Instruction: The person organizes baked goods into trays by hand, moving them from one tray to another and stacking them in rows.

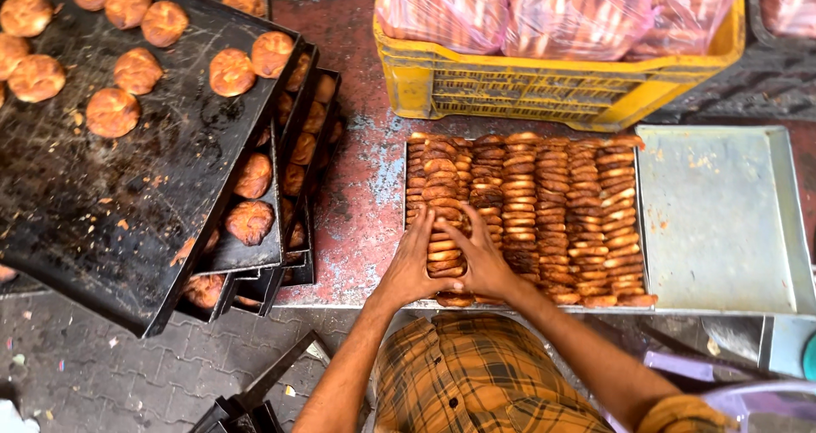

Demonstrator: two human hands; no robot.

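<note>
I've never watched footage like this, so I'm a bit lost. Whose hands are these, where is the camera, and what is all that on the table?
The camera sits on a person's head and looks down, so the two bare arms are that person's own. The left hand and right hand press from both sides on a stack of biscuits in a flat metal tray packed with rows of them. To the right lies an empty tray. Behind stands a yellow crate of bagged bread. On the left, stacked black trays carry round buns.
</note>
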